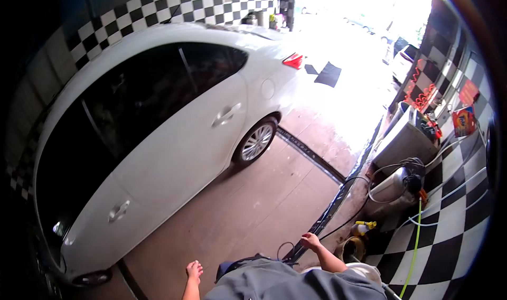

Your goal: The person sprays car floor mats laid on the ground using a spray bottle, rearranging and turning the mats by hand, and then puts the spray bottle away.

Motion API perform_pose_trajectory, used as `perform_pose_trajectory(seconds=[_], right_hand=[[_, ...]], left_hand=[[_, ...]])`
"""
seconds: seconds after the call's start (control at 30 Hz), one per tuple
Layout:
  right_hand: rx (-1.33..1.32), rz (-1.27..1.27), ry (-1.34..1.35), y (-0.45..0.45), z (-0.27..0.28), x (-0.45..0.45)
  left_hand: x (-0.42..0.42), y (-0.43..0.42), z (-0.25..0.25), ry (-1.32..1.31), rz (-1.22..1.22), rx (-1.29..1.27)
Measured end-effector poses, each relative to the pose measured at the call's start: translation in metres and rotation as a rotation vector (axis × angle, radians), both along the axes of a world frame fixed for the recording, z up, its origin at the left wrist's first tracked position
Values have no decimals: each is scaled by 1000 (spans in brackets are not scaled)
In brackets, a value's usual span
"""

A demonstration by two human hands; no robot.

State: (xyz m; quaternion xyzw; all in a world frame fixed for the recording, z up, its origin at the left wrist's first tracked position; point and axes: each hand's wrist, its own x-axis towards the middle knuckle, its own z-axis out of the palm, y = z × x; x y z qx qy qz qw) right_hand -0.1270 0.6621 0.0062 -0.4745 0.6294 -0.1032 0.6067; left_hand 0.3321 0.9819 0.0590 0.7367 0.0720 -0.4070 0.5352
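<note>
My left hand (194,270) hangs low in front of my grey shirt (274,281), its fingers loosely bent and a little apart, with nothing visible in it. Further right, my right hand (310,241) is held out above the dark floor drain, fingers loosely curled; I see no object in it. Neither hand touches the white car (179,125), which stands to the left with its doors closed. Close to my right hand, a thin black hose (343,223) runs along the floor. A yellow-topped spray bottle (363,227) stands by the wall.
A silver tank (388,186) with coiled hoses stands at the right, beside a grey cabinet (404,139). A green hose (416,247) hangs down the checkered wall. Drain channels (311,156) cross the tiled floor. Dark mats (328,74) lie behind the car, near the bright doorway.
</note>
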Motion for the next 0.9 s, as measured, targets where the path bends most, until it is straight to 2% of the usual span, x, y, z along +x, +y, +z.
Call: perform_pose_trajectory(seconds=[0.07,0.13,0.17,0.2,0.23,0.27,0.4,0.53,0.57,0.6,0.63,0.67,0.7,0.73,0.77,0.83,0.9], right_hand=[[-71,-125,-177,-34,44,13],[-103,-223,-209,-54,61,6],[-128,-306,-243,-64,63,2],[-166,-313,-213,-69,46,-11],[-113,-451,-297,-68,27,-24],[-47,-499,-167,-62,16,-37],[335,-898,-10,2,-32,-76],[415,-1145,109,26,-6,-48],[378,-1191,98,19,-3,-38],[342,-1230,89,8,0,-26],[295,-1270,81,-4,-2,-18],[254,-1308,71,-16,-5,-9],[272,-1328,78,-31,-1,1],[392,-1329,76,-51,6,10],[403,-1359,71,-58,-6,12],[361,-1191,5,-89,-31,14],[411,-1210,8,-121,-43,10]], left_hand=[[2,-43,-6,43,-82,44],[9,-79,-24,91,-194,197],[12,-92,-29,94,-222,198],[20,-112,-34,139,-319,304],[27,-133,-38,186,-425,403],[36,-151,-45,218,-490,465],[72,-262,-71,226,-654,502],[91,-436,-68,110,-877,440],[94,-490,-73,17,-1043,474],[95,-543,-72,1,-1122,420],[92,-600,-78,-165,-1288,334],[85,-656,-82,-243,-1328,211],[72,-708,-73,-699,-1462,-86],[64,-768,-88,-433,-1408,57],[58,-828,-141,-477,-1368,-26],[-3,-914,-79,-327,-1319,-111],[-65,-979,-29,-137,-1322,-236]])
